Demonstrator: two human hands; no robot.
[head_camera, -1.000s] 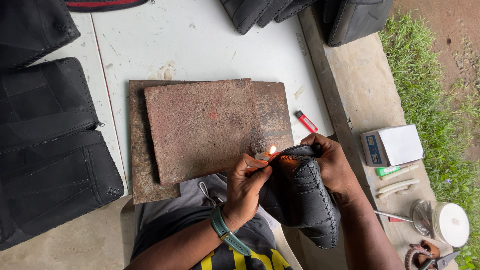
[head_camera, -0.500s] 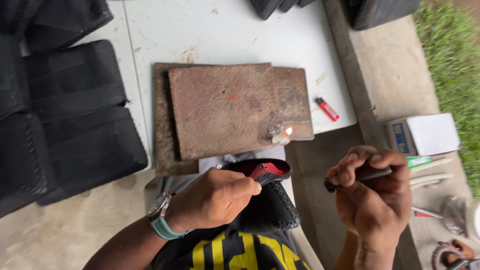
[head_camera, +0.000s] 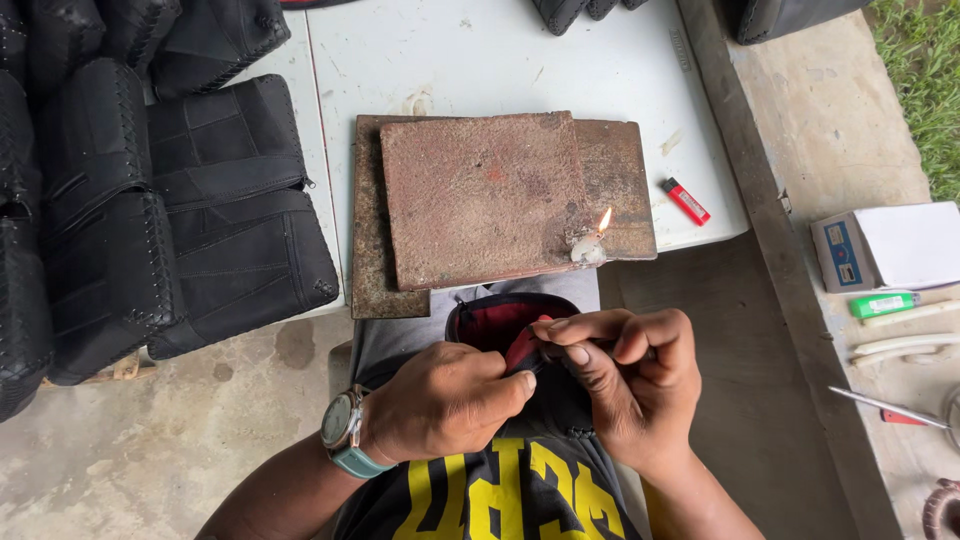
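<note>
In my lap lies a small black leather pouch (head_camera: 480, 325) with a red lining, its mouth open toward the table. My left hand (head_camera: 445, 405), with a teal-strapped watch on the wrist, pinches the pouch's rim from the left. My right hand (head_camera: 630, 375) meets it from the right, fingers closed on the same edge of the pouch. Just beyond them a short lit candle stub (head_camera: 590, 248) burns on the near right corner of two stacked rusty brown slabs (head_camera: 480, 195).
A red lighter (head_camera: 686, 200) lies on the white table (head_camera: 480, 60) right of the slabs. Several black leather bags (head_camera: 170, 210) fill the left. On the concrete ledge at right sit a small box (head_camera: 880, 245), a green tube (head_camera: 885, 304) and a thin metal tool (head_camera: 885, 405).
One second ago both hands held the pouch up near the flame. Half a second ago they were apart, right hand holding a dark piece. Now they meet again on the pouch's rim in my lap.
</note>
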